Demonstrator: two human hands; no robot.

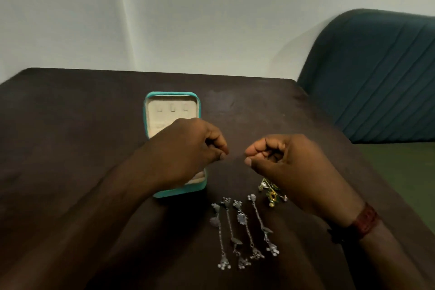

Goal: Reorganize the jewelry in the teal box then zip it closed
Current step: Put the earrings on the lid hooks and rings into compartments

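A dark brown table (70, 113) is standing in front of a pale wall (211, 7). On the table, a little left of the middle, the teal box (179, 192) is lying open. Its beige inside is facing up, and three small slots are showing in the far part.

The left hand (188, 148) is hovering over the near half of the box and is hiding most of that half. Its fingers are curling inward and the thumb is pressing against the forefinger. I cannot tell if something thin is being pinched there.

Just to the right of the box and nearer to the person, four silver chains (241, 219) are lying side by side on the table, each with small charms at both ends.

The right hand (287, 162) is hovering near the left one, apart from it. Its fingers are also curling in, with the thumb tip pointing toward the left hand. If it is holding anything, I cannot tell.

Partly under this hand, a small gold and green jewelry piece (273, 195) is resting on the table, near the far ends of the chains. A dark red wristband (363, 221) is sitting on the right wrist. At the far right, a teal padded chair (376, 73) is standing beside the table.
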